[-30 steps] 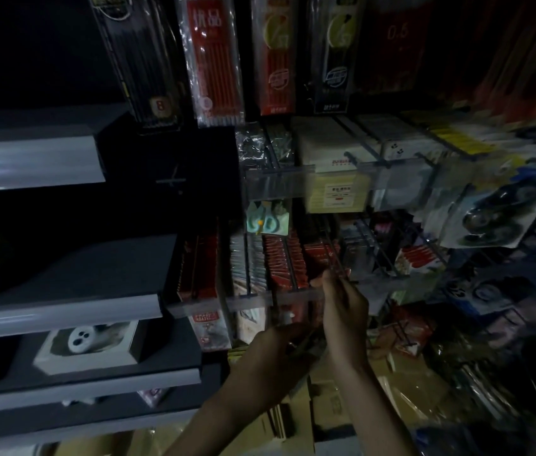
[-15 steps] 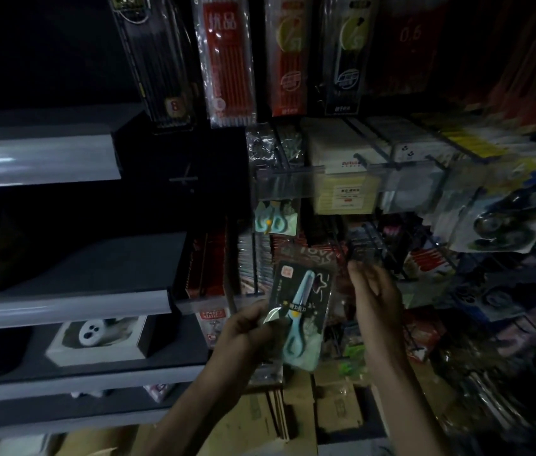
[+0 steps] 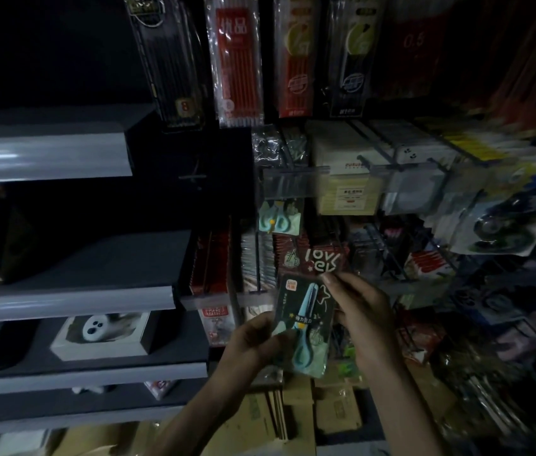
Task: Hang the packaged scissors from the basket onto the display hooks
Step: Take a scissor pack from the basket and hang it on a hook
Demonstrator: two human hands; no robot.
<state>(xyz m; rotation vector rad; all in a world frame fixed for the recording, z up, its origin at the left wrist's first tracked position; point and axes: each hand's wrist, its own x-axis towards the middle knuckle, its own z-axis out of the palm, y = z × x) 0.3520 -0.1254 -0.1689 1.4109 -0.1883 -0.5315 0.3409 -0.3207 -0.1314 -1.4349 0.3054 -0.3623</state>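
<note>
A dim shop: grey shelves (image 3: 62, 301) fill the left of the frame, one lower shelf bearing a white box (image 3: 102, 337), while pen packs (image 3: 237, 60) hang across the top centre and cardboard boxes (image 3: 335, 409) lie along the bottom. At lower centre the packaged scissors (image 3: 306, 324) stand upright before the racks, the left hand (image 3: 253, 343) gripping their lower left edge and the right hand (image 3: 362, 317) pinching the upper right corner
</note>
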